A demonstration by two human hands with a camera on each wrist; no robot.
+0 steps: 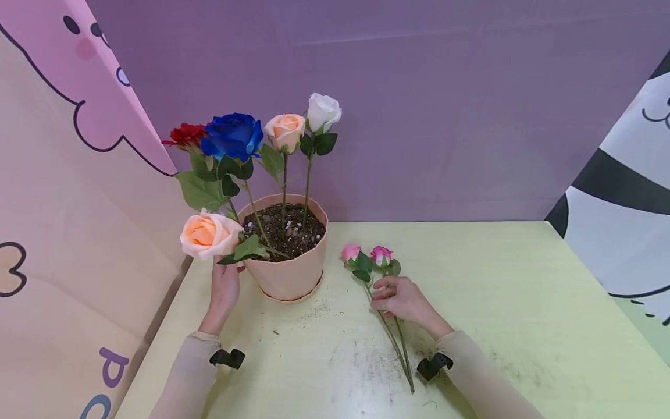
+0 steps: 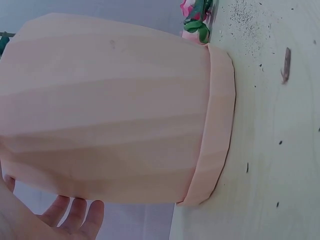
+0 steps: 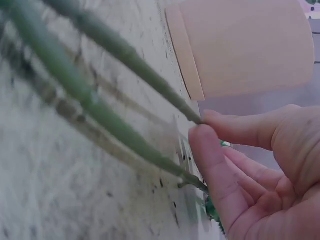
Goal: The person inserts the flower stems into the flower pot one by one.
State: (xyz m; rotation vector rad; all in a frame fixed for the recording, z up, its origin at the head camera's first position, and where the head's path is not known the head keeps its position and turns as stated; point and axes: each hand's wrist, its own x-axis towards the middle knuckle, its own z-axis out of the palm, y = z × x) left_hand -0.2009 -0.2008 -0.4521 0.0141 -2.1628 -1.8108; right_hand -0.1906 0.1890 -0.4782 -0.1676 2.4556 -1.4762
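A pale pink flowerpot (image 1: pixel 285 273) full of dark soil (image 1: pixel 282 224) holds several artificial roses, among them a blue rose (image 1: pixel 232 137), a white rose (image 1: pixel 323 110) and a low-leaning peach rose (image 1: pixel 209 234). My left hand (image 1: pixel 225 291) is at the pot's left side, its fingers (image 2: pixel 75 215) extended along the wall. On the table lie a light pink rose (image 1: pixel 350 252) and a darker pink rose (image 1: pixel 381 255), stems side by side. With thumb and index fingertip, my right hand (image 1: pixel 403 298) pinches one green stem (image 3: pixel 145 72); the other stem (image 3: pixel 115 130) runs below the fingers.
Under the pot is a matching saucer (image 2: pixel 217 125). Soil crumbs and dark smudges dot the pale table (image 1: pixel 497 279). A purple backdrop (image 1: pixel 445 116) stands behind, with printed cartoon panels at left and right.
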